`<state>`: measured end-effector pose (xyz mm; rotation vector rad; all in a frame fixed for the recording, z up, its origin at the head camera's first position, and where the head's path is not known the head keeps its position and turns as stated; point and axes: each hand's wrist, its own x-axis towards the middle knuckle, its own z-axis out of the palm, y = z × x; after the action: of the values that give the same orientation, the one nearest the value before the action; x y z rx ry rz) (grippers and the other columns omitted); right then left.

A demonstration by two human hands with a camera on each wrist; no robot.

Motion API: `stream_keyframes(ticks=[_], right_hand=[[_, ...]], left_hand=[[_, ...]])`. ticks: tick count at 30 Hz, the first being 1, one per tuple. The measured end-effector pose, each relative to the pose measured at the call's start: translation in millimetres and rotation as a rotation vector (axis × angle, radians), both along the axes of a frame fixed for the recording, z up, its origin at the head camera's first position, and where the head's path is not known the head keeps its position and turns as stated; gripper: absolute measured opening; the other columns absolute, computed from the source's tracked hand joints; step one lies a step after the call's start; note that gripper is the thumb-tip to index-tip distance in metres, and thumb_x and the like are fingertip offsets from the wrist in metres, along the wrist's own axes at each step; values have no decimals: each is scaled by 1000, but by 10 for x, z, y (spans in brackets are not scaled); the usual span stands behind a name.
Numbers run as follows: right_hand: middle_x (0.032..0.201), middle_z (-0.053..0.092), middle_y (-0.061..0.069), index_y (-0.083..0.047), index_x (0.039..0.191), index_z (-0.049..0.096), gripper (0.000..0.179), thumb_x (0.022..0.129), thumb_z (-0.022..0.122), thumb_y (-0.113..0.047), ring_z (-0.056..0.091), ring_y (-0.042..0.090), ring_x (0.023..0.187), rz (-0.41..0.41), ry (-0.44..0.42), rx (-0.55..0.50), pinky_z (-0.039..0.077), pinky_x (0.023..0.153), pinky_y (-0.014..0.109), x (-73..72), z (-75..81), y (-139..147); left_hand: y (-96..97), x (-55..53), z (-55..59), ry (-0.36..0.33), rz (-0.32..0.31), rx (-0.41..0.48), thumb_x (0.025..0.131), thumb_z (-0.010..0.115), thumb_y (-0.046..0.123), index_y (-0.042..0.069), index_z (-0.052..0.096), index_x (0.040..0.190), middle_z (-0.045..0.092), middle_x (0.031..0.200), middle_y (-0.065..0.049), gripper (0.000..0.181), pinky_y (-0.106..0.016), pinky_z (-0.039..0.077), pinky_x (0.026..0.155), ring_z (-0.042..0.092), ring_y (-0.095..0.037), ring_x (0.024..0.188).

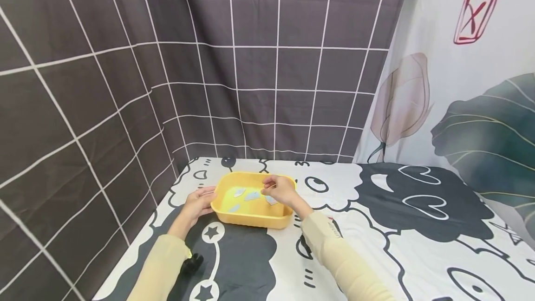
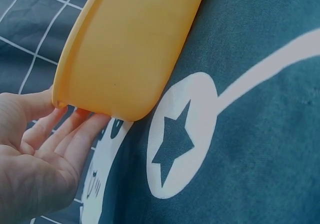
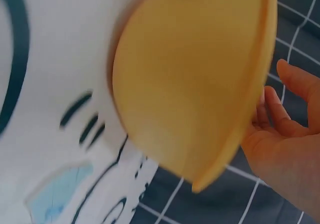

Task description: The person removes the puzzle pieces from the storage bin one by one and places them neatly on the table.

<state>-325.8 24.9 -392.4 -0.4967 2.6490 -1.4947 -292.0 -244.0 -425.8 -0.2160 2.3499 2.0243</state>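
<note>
A yellow plastic basin (image 1: 251, 221) stands on the patterned cloth, with several pale blue-white scraps (image 1: 252, 196) lying spread over its floor. My left hand (image 1: 199, 202) holds the basin's left end. In the left wrist view, the thumb lies at the rim and the fingers (image 2: 75, 134) reach beneath it. Over the right side of the basin is my right hand (image 1: 282, 190), its fingers bent loosely above a scrap (image 1: 270, 200). The right wrist view shows this hand (image 3: 285, 129) partly hidden behind the basin wall (image 3: 190, 79), thumb and fingers apart.
A black-and-white cartoon cloth (image 1: 317, 264) covers the surface. A pale blue piece (image 3: 60, 191) lies on it outside the basin. Dark curtains with a white grid (image 1: 255, 64) hang behind and at the left, and a leaf-printed curtain (image 1: 443, 78) hangs at the right.
</note>
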Motion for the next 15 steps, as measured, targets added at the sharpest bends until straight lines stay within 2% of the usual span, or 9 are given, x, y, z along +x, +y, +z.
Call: stream_keyframes(ticks=[6, 10, 15], right_hand=[[98, 69, 17, 9, 111, 64, 32, 82, 71, -3, 64, 17, 78, 64, -8, 11, 53, 62, 19, 17, -142, -216], [95, 68, 18, 10, 108, 63, 30, 81, 71, -1, 62, 17, 77, 93, -20, 15, 55, 66, 21, 30, -230, -315], [94, 68, 19, 10, 106, 64, 30, 80, 71, -1, 63, 21, 84, 129, -25, 17, 55, 71, 22, 26, -264, -450]], left_hand=[[-2, -8, -16, 7, 12, 19, 96, 58, 12, -8, 47, 138, 58, 134, -26, 48, -23, 62, 74, 68, -8, 87], [15, -9, -29, 7, 19, 19, 95, 58, 10, -9, 49, 136, 60, 131, -27, 46, -24, 62, 73, 69, -9, 86], [9, -12, -24, 0, 36, 2, 95, 58, 10, -8, 50, 136, 58, 133, -27, 45, -24, 62, 73, 69, -10, 86]])
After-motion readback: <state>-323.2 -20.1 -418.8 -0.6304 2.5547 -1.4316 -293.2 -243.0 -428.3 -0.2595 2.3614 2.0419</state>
